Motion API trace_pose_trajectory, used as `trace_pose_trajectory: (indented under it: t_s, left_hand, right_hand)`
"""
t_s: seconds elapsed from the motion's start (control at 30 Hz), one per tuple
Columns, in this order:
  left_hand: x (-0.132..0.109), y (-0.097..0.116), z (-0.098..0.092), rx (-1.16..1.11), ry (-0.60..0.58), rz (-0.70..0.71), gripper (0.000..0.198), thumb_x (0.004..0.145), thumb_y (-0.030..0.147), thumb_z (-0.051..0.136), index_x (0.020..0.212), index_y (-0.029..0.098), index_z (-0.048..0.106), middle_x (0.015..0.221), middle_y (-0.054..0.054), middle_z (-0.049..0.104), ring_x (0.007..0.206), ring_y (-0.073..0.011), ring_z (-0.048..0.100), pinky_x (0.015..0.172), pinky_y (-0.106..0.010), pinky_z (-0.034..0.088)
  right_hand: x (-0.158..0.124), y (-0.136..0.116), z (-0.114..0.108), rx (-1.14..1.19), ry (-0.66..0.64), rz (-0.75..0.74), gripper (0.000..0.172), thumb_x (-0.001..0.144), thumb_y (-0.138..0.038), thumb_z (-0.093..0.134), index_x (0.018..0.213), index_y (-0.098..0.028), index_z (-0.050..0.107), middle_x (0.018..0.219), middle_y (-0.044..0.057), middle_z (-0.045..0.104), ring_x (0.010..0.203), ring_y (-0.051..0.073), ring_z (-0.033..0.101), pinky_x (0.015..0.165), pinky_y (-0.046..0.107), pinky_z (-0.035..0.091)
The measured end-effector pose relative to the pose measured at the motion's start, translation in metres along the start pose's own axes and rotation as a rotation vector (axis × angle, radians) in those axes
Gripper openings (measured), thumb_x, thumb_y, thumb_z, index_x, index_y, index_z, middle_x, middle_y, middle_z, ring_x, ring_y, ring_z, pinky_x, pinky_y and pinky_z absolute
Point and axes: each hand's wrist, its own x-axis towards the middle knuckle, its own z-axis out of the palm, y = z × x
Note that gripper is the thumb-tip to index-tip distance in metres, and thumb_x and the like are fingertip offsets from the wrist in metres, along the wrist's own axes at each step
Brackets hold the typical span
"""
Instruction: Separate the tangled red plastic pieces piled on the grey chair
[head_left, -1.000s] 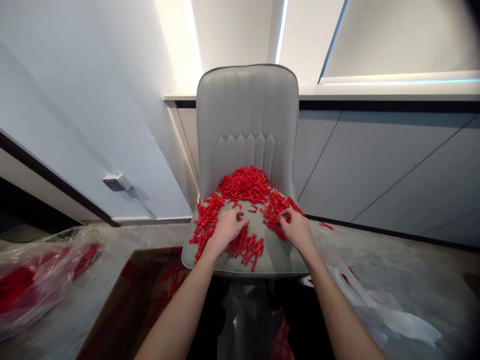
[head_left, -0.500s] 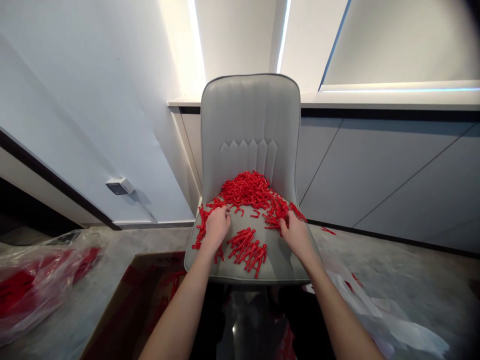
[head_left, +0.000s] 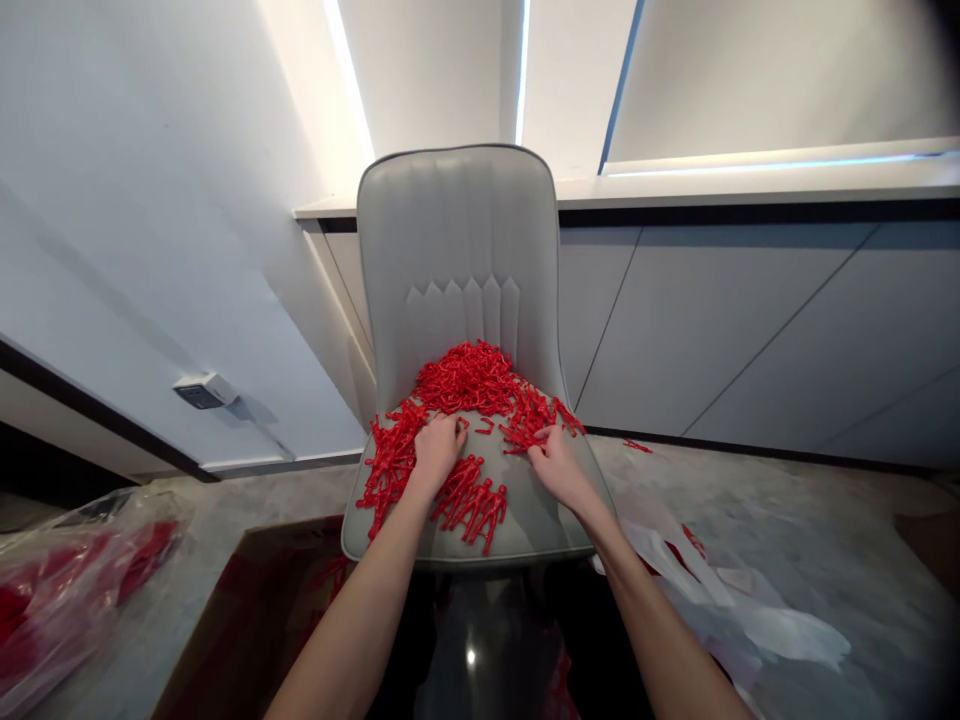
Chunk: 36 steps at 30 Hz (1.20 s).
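A grey padded chair [head_left: 525, 510] bears many small red plastic pieces. A dense heap of small red parts [head_left: 465, 378] lies against its backrest. My left hand [head_left: 439, 448] is closed, fingertips together beside a small bent red piece [head_left: 463, 424]; whether it grips that piece is hard to see. My right hand [head_left: 556, 462] pinches at a red plastic figure [head_left: 537, 440] on the near edge of the right-hand pile. Several figures with round heads [head_left: 472, 505] lie in a slanting row at the seat's front. More red figures [head_left: 390, 455] lie left of my left hand.
Below the seat on the left stands an open cardboard box [head_left: 217, 610]. A clear bag with red contents [head_left: 82, 580] lies on the floor at far left, white plastic bags [head_left: 750, 610] at right. A loose red piece [head_left: 637, 446] lies by the grey cabinet [head_left: 720, 300].
The view has swung right, so the chair sits further left. My left hand has come closer to the small bent piece; my right hand stays at the right-hand pile, its fingers on a figure.
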Motion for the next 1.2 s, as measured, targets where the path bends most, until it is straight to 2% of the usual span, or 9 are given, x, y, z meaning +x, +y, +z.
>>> trace_pose_trajectory:
  t_s: [0.1,0.17,0.3,0.4,0.5,0.63,0.8,1.07,1.2]
  left_hand:
    - [0.001,0.006,-0.004,-0.011,0.002,-0.017,0.022,0.096,0.031,0.049,0.103,0.019,0.067,0.105,-0.014,0.069,0.093,-0.0267,0.069,0.08,-0.034,0.049]
    - [0.0,0.011,-0.014,-0.09,0.067,-0.039,0.025,0.098,0.03,0.045,0.099,0.018,0.067,0.099,-0.014,0.071,0.088,-0.0255,0.069,0.078,-0.033,0.047]
    - [-0.017,0.021,-0.046,-0.63,0.262,0.052,0.027,0.097,0.035,0.047,0.086,0.018,0.065,0.079,-0.005,0.069,0.073,-0.0177,0.062,0.073,-0.027,0.044]
    - [-0.04,0.031,-0.065,-0.952,0.168,0.15,0.027,0.094,0.04,0.053,0.087,0.019,0.066,0.074,-0.001,0.065,0.06,-0.0145,0.055,0.062,-0.025,0.041]
    - [-0.055,0.041,-0.069,-0.883,0.155,0.277,0.021,0.091,0.036,0.059,0.085,0.02,0.07,0.078,-0.002,0.067,0.069,-0.0159,0.057,0.068,-0.026,0.042]
    - [-0.055,0.046,-0.065,-0.742,0.192,0.398,0.019,0.093,0.028,0.056,0.083,0.021,0.07,0.083,-0.004,0.067,0.075,-0.017,0.058,0.072,-0.027,0.041]
    - [-0.05,0.04,-0.064,-0.688,0.221,0.372,0.019,0.094,0.028,0.056,0.083,0.021,0.07,0.082,-0.003,0.066,0.074,-0.017,0.058,0.073,-0.028,0.042]
    - [-0.05,0.036,-0.063,-0.646,0.251,0.356,0.019,0.094,0.027,0.056,0.081,0.02,0.069,0.081,-0.002,0.065,0.072,-0.0159,0.057,0.072,-0.028,0.041]
    - [-0.048,0.034,-0.059,-0.626,0.198,0.352,0.017,0.093,0.025,0.056,0.082,0.02,0.069,0.081,-0.003,0.065,0.073,-0.0161,0.057,0.072,-0.029,0.043]
  right_hand:
    - [-0.001,-0.006,-0.003,0.067,0.02,-0.09,0.014,0.08,-0.032,0.049,0.09,-0.022,0.051,0.081,0.004,0.065,0.073,0.021,0.061,0.067,0.031,0.045]
    - [0.0,-0.011,-0.007,0.152,0.007,-0.114,0.015,0.082,-0.036,0.05,0.087,-0.022,0.055,0.076,0.002,0.064,0.068,0.02,0.06,0.064,0.03,0.044]
    - [0.005,-0.022,-0.01,0.449,-0.029,0.019,0.026,0.081,-0.044,0.056,0.084,-0.02,0.061,0.064,0.0,0.062,0.051,0.014,0.053,0.052,0.027,0.041]
    - [0.006,-0.029,-0.008,0.648,-0.143,0.185,0.025,0.082,-0.041,0.055,0.085,-0.017,0.064,0.063,0.001,0.065,0.046,0.011,0.052,0.049,0.024,0.041]
    - [0.004,-0.034,-0.007,0.681,-0.282,0.193,0.025,0.085,-0.037,0.052,0.081,-0.016,0.065,0.065,0.003,0.067,0.047,0.009,0.054,0.049,0.021,0.04]
    - [-0.001,-0.038,-0.008,0.673,-0.415,0.146,0.025,0.087,-0.038,0.054,0.079,-0.016,0.064,0.069,0.001,0.067,0.054,0.009,0.058,0.053,0.02,0.041]
    - [-0.004,-0.041,-0.008,0.689,-0.428,0.173,0.027,0.085,-0.043,0.059,0.079,-0.017,0.06,0.066,-0.001,0.063,0.055,0.011,0.059,0.055,0.023,0.042]
    - [-0.006,-0.042,-0.008,0.609,-0.469,0.018,0.027,0.082,-0.045,0.06,0.081,-0.018,0.061,0.068,-0.002,0.062,0.06,0.012,0.058,0.058,0.024,0.041]
    - [-0.006,-0.041,-0.007,0.577,-0.45,-0.024,0.023,0.083,-0.04,0.057,0.078,-0.018,0.06,0.064,-0.003,0.06,0.058,0.011,0.055,0.058,0.024,0.04]
